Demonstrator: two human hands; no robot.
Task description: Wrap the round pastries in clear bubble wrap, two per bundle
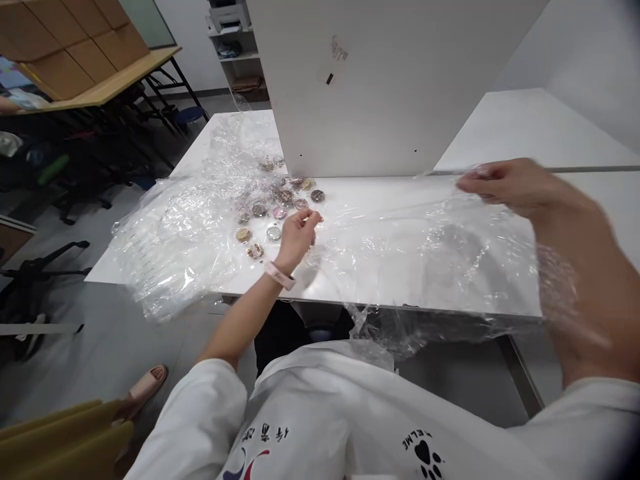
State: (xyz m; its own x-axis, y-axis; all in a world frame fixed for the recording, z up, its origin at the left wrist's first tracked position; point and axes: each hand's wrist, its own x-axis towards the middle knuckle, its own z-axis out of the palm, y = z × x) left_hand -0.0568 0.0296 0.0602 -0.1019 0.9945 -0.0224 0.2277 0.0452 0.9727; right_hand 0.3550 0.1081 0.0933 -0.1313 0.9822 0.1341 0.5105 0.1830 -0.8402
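Note:
A sheet of clear plastic film [385, 247] stretches across the white table between my hands. Its near part droops over the table's front edge. My right hand [510, 185], raised at the right and a little blurred, pinches one end of it. At the table's middle, my left hand [299, 237], with a pale band on the wrist, has its fingers pressed together on the film's left end. Just left of that hand lie several small round discs in mixed colours, among them a silvery disc [273, 233], a gold disc [243, 235] and a dark disc [317, 196]; their kind is unclear.
A heap of crumpled clear plastic [175, 233] covers the table's left end and overhangs it. An upright white panel [360, 87] stands behind the white table [380, 283]. Another person's sandalled foot [147, 393] shows at lower left. Cardboard boxes [70, 47] stand on a far table.

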